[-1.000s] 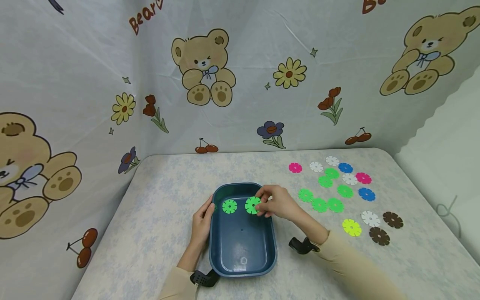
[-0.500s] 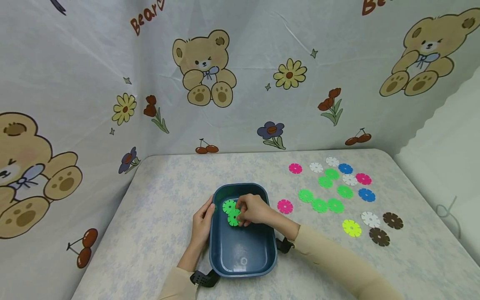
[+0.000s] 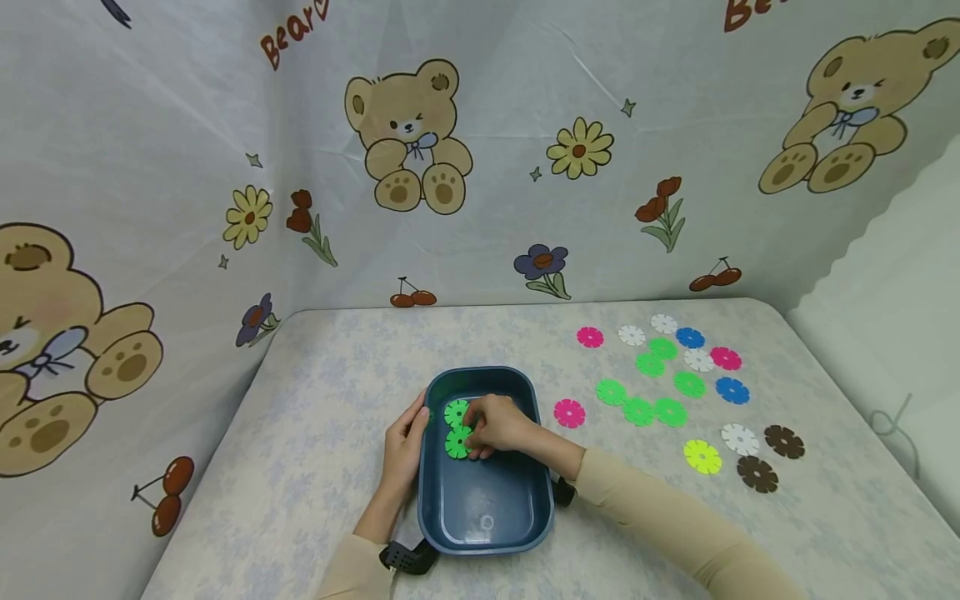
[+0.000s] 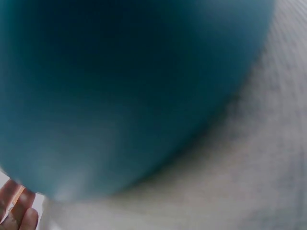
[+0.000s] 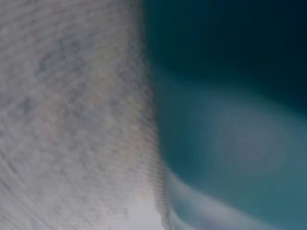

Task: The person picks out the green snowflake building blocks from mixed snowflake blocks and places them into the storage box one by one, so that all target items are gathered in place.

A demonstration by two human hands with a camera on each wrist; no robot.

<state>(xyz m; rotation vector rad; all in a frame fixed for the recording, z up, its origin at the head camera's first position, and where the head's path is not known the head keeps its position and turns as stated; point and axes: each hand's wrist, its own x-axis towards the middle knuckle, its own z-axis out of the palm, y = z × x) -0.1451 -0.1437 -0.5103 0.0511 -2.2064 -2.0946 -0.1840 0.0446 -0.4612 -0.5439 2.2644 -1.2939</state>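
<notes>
A deep blue plastic tray (image 3: pixel 486 508) stands on the table in the head view. My left hand (image 3: pixel 405 442) holds its left wall, thumb at the rim and fingers along the outside. Inside the tray are two green notched plastic discs, an upper disc (image 3: pixel 455 412) and a lower disc (image 3: pixel 457 442), which touch or overlap. Reaching over the tray's right wall, my right hand (image 3: pixel 498 427) pinches the right edge of the lower disc; the fingertips are partly hidden. Left fingers (image 4: pixel 19 211) show at the corner of the left wrist view. Only blurred tray wall (image 5: pixel 230 143) and cloth fill the right wrist view.
To the tray's right lie a pink disc (image 3: pixel 569 413) and a loose spread of green discs (image 3: pixel 639 411), with white, blue and pink ones behind. Closer in are a yellow disc (image 3: pixel 702 457) and a brown disc (image 3: pixel 757 473). A bear-print cloth (image 3: pixel 480 250) hangs behind the table.
My right hand has moved left and down inside the tray, bringing a green disc up against the other one. The pink disc right of the tray has come into view. My left hand stays put.
</notes>
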